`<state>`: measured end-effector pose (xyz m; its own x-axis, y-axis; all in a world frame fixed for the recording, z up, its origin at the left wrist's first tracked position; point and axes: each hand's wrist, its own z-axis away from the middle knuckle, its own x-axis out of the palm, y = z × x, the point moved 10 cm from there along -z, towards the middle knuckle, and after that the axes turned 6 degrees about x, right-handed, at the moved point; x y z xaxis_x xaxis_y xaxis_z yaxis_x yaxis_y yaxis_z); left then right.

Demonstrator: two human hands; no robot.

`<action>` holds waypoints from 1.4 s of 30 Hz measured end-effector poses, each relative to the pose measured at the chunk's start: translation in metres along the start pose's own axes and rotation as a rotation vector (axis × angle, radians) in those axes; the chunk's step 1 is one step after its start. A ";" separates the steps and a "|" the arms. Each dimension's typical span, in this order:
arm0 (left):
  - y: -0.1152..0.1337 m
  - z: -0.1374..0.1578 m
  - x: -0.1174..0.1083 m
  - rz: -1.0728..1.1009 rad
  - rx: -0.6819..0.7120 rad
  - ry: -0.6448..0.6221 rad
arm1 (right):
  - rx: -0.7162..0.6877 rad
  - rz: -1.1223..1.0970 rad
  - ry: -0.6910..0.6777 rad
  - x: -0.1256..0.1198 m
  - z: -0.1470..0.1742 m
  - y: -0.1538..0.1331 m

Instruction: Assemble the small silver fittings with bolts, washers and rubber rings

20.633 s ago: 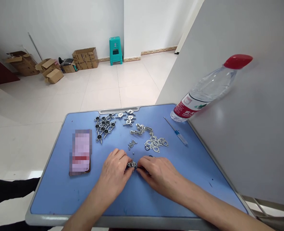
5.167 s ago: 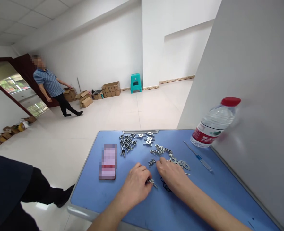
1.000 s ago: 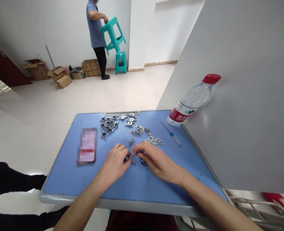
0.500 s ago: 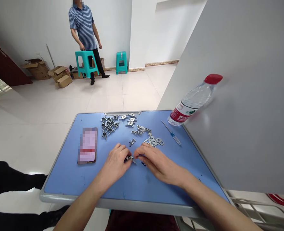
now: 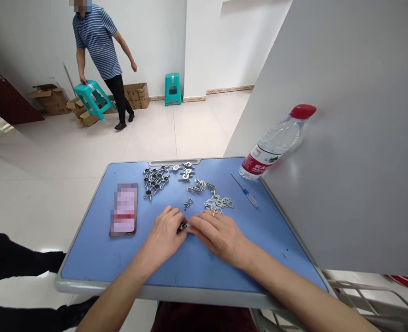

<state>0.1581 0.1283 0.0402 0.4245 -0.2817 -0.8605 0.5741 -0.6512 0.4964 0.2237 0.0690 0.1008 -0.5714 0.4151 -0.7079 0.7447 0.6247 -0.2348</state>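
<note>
My left hand (image 5: 169,228) is closed on a small metal fitting (image 5: 183,227) with a dark round centre, low over the front middle of the blue desk (image 5: 148,272). My right hand (image 5: 215,233) meets it there, fingertips pinched at the fitting's right side; what they hold is hidden. Just beyond the hands lies a little heap of screws (image 5: 188,203). Flat metal plates (image 5: 221,202) lie past my right hand, with shiny metal parts (image 5: 200,186) behind them. Farther left is a group of fittings with black centres (image 5: 155,180). A few plated fittings (image 5: 186,173) sit at the back.
A phone (image 5: 124,210) lies on the left. A screwdriver (image 5: 245,190) and an upright water bottle (image 5: 273,145) are on the right, against a grey panel (image 5: 356,138). Beyond the desk, a person (image 5: 98,44) carries a teal stool (image 5: 95,99); another stool (image 5: 173,88) stands by the wall.
My right hand has moved left to the fitting in my left hand. A dark ring near my right fingers is no longer visible there. The person with the stool has moved left.
</note>
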 end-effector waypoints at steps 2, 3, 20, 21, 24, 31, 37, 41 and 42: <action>0.000 0.000 0.000 -0.007 0.008 -0.006 | 0.043 -0.091 -0.068 0.001 -0.003 0.003; 0.000 0.000 0.000 -0.007 0.007 -0.012 | 0.065 -0.159 -0.119 0.003 -0.004 0.005; 0.000 0.000 0.003 -0.016 0.020 -0.015 | 0.099 -0.343 -0.070 -0.006 -0.009 0.014; 0.000 0.000 0.002 -0.024 0.017 -0.014 | 0.103 -0.310 -0.030 -0.008 -0.009 0.015; 0.000 0.000 0.002 -0.028 0.010 -0.008 | 0.124 -0.176 0.038 -0.006 -0.006 0.017; 0.001 0.000 0.002 0.028 0.013 -0.009 | 0.090 -0.143 -0.054 0.003 -0.005 0.014; 0.000 0.001 0.002 -0.018 0.021 0.002 | 0.110 -0.179 -0.019 0.002 -0.006 0.017; 0.000 0.000 0.001 -0.027 0.016 -0.006 | 0.126 -0.140 0.009 0.000 -0.006 0.019; 0.001 0.000 0.001 -0.011 0.019 -0.007 | 0.120 -0.176 -0.017 0.001 -0.006 0.018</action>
<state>0.1588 0.1275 0.0393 0.4132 -0.2795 -0.8667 0.5653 -0.6675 0.4847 0.2345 0.0852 0.0997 -0.6910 0.2949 -0.6600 0.6703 0.6031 -0.4324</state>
